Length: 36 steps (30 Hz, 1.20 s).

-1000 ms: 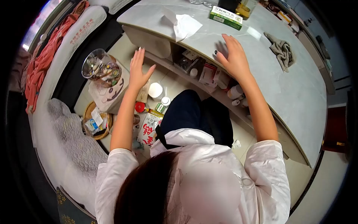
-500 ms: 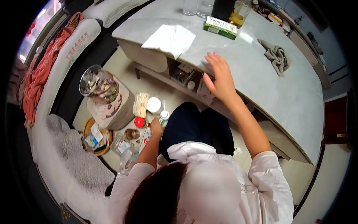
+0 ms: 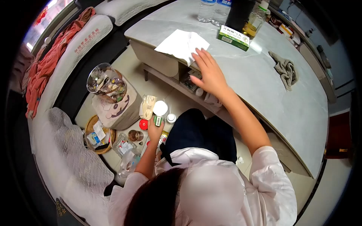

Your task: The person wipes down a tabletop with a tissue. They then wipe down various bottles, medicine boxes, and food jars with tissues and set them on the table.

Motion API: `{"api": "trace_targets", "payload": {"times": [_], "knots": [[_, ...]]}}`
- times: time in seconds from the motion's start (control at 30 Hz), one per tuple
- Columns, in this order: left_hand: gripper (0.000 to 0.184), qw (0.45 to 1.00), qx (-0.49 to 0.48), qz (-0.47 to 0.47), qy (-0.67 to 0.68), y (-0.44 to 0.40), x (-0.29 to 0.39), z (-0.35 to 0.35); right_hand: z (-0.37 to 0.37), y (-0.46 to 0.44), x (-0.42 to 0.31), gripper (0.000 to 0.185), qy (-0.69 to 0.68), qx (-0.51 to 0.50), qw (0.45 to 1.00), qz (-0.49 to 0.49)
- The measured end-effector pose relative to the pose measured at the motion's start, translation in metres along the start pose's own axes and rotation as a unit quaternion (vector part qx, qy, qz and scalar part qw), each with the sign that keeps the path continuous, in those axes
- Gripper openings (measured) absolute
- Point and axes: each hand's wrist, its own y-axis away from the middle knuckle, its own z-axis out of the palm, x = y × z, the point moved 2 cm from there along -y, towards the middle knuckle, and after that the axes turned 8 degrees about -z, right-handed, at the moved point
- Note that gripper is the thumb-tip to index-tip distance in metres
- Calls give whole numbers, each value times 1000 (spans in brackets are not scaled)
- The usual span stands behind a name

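Item: small green-and-white cardboard box, above the pale tiled floor, clasped in left grip. Probably light, stiff, crushable; hold by side edges. Long axis: apparently towards round white container, though fingers obscure it. Right grip: empty, spread, over grey marbled counter.

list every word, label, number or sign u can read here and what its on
"开胸顺气丸", as best it reads: green-and-white box; smaller print unreadable.
Red characters on the sofa back: too blurred.
Blue labels on the clear bottles: too small.
Barcode label on the small green box in the left hand: print too small.
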Motion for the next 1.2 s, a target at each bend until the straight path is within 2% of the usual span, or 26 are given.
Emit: {"api": "trace_targets", "payload": {"times": [0.1, 0.13, 0.17, 0.2, 0.23, 0.27, 0.3, 0.37, 0.43, 0.5, 0.57, 0.6, 0.63, 0.7, 0.73, 0.77, 0.83, 0.9, 0.93, 0.97, 1.03, 1.07, 1.1, 1.13, 1.2], "knots": [[57, 997, 38, -11, 66, -15, 6, -13, 31, -21, 17, 63, 4, -34, 999, -7], [57, 974, 21, -41, 223, -21, 14, -14, 41, -25, 24, 50, -23, -32, 999, -4], [56, 925, 3, -67, 374, -27, 40, -23, 39, -28, 25, 44, -41, -51, 997, 34], [50, 911, -19, -88, 403, -34, 60, -34, 31, -34, 25, 38, -57, -70, 993, 74], [48, 867, -24, -112, 486, -41, 77, -40, 25, -36, 26, 32, -71, -88, 987, 115], [46, 814, -32, -136, 565, -47, 93, -43, 17, -32, 22, 21, -77, 4, 993, 84], [43, 752, -41, -157, 639, -52, 109, -46, 10, -27, 16, 22, -103, 46, 991, 77], [39, 674, -118, -159, 712, -63, 135, -46, -4, -16, 0, 24, -151, 131, 978, 60], [43, 639, -183, -191, 723, -58, 185, -56, -12, -2, -36, 25, -240, 134, 958, 77], [48, 607, -222, -212, 734, -53, 226, -61, -8, 17, -57, 33, -304, 80, 949, 5], [48, 609, -218, -232, 726, -46, 228, -46, -13, 25, -73, 39, -427, -1, 904, -6], [47, 661, -182, -238, 688, -44, 234, -44, -18, 28, -76, 46, -465, 24, 885, 4], [44, 702, -173, -178, 667, -41, 235, -41, -18, 32, -75, 47, -495, 38, 867, 43], [40, 682, -131, -231, 681, -35, 253, -42, -13, 40, -68, 50, -552, 63, 823, 116], [40, 698, -148, -195, 673, -29, 258, -40, -3, 47, -56, 51, -458, 61, 883, 80], [40, 768, -142, -157, 605, -24, 259, -33, -8, 43, -57, 52, -368, 22, 923, 112], [40, 781, -125, -135, 597, -26, 257, -28, -2, 43, -62, 57, -367, 67, 921, 115], [38, 785, -121, -95, 600, -36, 259, -34, 7, 47, -66, 63, -380, 40, 921, 75], [37, 769, -80, -104, 626, -42, 257, -35, 7, 48, -70, 63, -425, 19, 899, 99], [37, 751, -81, -133, 642, -42, 267, -46, 6, 51, -78, 62, -444, 27, 887, 128], [41, 772, -107, -139, 611, -42, 269, -46, 10, 58, -84, 60, -438, 86, 877, 181], [43, 823, -115, -97, 548, -40, 270, -42, 9, 59, -82, 59, -409, 78, 889, 191], [44, 833, -166, -77, 522, -39, 267, -38, 6, 62, -76, 58, -379, 70, 900, 202], [44, 849, -163, -48, 500, -33, 265, -33, 1, 60, -70, 57, -372, 69, 902, 209], [46, 861, -196, -7, 470, -21, 279, -38, -1, 59, -59, 55, -434, 66, 864, 248]]}}
